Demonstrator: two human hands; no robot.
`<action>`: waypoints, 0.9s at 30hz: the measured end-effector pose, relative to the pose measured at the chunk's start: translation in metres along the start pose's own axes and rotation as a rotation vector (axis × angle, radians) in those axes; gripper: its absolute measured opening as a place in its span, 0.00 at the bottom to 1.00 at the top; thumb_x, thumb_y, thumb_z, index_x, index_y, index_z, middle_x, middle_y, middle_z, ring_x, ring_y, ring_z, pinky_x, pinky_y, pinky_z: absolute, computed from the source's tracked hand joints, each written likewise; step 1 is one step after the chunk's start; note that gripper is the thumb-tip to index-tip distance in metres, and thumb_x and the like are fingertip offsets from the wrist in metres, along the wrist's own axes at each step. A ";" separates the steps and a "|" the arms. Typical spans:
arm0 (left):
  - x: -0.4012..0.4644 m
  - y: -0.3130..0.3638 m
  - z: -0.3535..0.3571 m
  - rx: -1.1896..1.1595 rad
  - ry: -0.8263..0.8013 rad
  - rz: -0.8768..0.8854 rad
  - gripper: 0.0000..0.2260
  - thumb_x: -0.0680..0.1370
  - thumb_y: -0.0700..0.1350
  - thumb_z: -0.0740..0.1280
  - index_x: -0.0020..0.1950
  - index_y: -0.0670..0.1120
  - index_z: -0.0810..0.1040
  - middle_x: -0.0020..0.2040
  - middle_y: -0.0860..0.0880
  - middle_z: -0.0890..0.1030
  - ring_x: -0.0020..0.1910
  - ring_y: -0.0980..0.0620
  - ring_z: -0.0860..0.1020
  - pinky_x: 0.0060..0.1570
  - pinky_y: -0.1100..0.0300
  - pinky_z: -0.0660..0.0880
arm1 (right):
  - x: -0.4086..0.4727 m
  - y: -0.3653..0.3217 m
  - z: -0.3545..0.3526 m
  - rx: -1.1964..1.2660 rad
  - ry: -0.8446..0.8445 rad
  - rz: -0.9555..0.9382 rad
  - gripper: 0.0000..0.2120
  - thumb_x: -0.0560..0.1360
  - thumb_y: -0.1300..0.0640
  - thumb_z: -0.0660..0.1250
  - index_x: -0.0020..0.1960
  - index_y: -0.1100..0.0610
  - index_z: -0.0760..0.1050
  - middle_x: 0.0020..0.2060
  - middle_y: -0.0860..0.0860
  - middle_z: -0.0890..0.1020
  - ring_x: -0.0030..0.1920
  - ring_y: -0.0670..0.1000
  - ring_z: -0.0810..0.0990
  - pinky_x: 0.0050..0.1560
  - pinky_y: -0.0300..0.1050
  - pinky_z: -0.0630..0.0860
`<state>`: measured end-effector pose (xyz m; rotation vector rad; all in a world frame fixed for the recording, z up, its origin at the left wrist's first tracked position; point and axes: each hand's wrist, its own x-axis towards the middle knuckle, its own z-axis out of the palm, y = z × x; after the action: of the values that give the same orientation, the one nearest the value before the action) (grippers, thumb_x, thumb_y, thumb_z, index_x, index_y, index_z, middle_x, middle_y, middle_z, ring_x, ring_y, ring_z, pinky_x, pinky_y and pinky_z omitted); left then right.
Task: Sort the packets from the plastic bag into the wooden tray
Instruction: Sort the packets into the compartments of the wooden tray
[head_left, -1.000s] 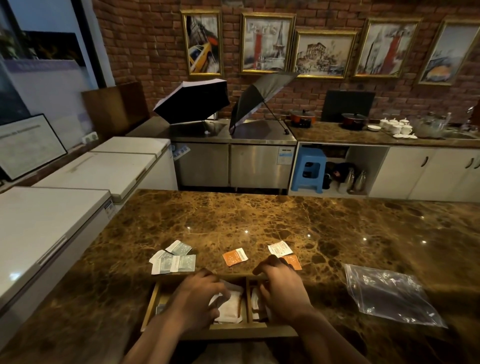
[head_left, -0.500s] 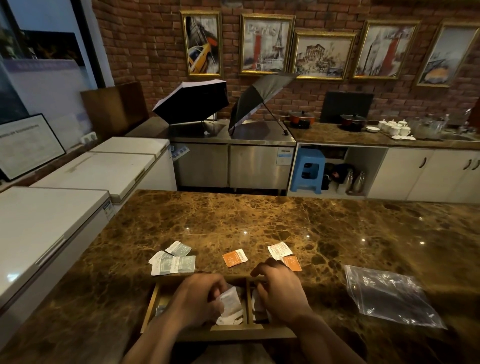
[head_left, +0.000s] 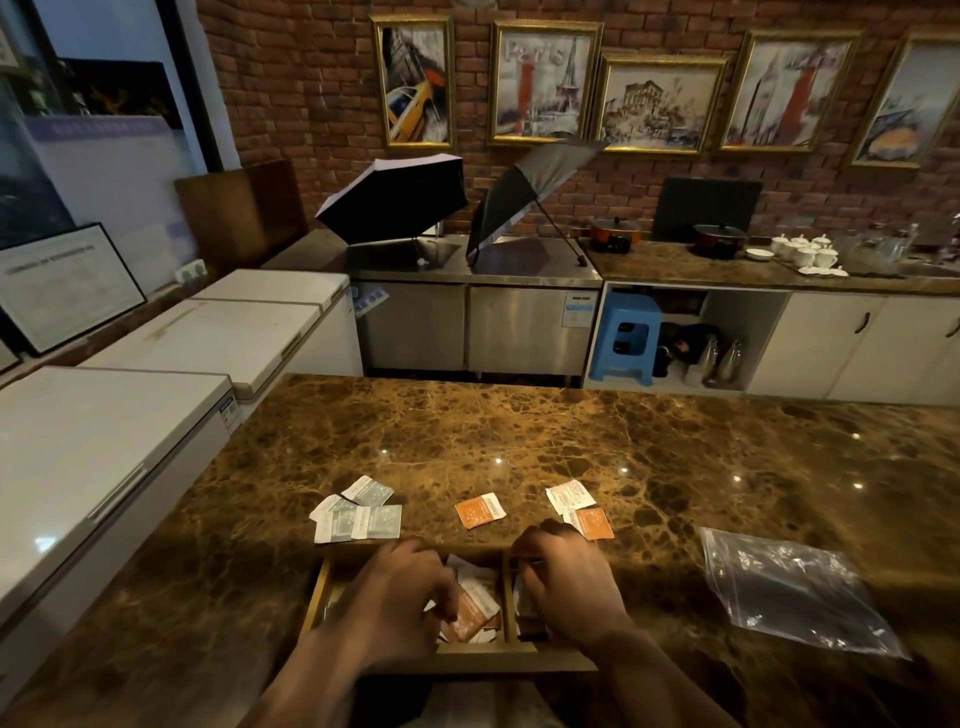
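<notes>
The wooden tray (head_left: 318, 592) sits at the near edge of the marble counter, split into compartments. My left hand (head_left: 397, 597) is in the middle compartment, fingers closed on an orange packet (head_left: 470, 613) among white ones. My right hand (head_left: 566, 582) reaches into the right compartment with fingers curled; what it holds is hidden. Beyond the tray lie pale green packets (head_left: 358, 514), an orange packet (head_left: 480, 512), a white packet (head_left: 570, 496) and another orange packet (head_left: 592, 522). The clear plastic bag (head_left: 795, 592) lies flat to the right.
The brown marble counter (head_left: 519, 431) stretches away behind the packets. White chest freezers (head_left: 104, 431) stand along the left. Steel cabinets with two open umbrellas (head_left: 395, 197), a blue stool (head_left: 626, 335) and a back counter with pots and cups lie beyond.
My left hand has lifted white packets aside in the middle compartment and now grips an orange packet there. My right hand has stayed in the right compartment.
</notes>
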<state>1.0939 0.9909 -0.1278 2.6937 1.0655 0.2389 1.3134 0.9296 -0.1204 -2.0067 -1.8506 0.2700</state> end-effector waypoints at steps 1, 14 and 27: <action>0.001 0.003 -0.001 0.000 0.022 0.005 0.08 0.73 0.49 0.70 0.51 0.60 0.80 0.51 0.64 0.77 0.58 0.62 0.70 0.59 0.62 0.67 | 0.000 0.001 -0.001 0.000 0.011 0.003 0.13 0.79 0.52 0.64 0.63 0.46 0.76 0.60 0.45 0.79 0.60 0.46 0.76 0.59 0.40 0.73; 0.038 0.002 -0.009 -0.175 0.119 -0.220 0.10 0.80 0.53 0.62 0.61 0.59 0.77 0.56 0.58 0.80 0.56 0.58 0.75 0.51 0.62 0.67 | 0.025 0.051 -0.022 0.063 0.079 0.249 0.11 0.78 0.52 0.67 0.59 0.41 0.76 0.56 0.43 0.81 0.52 0.44 0.80 0.49 0.40 0.78; 0.123 -0.024 0.024 -0.132 -0.178 -0.334 0.23 0.77 0.62 0.53 0.71 0.62 0.72 0.71 0.55 0.74 0.70 0.50 0.69 0.68 0.48 0.66 | 0.057 0.129 -0.012 -0.210 -0.364 0.039 0.20 0.80 0.50 0.64 0.71 0.39 0.68 0.76 0.49 0.63 0.74 0.58 0.64 0.70 0.51 0.69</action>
<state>1.1723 1.0889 -0.1496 2.3255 1.3644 0.0078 1.4414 0.9782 -0.1559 -2.2565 -2.1352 0.4994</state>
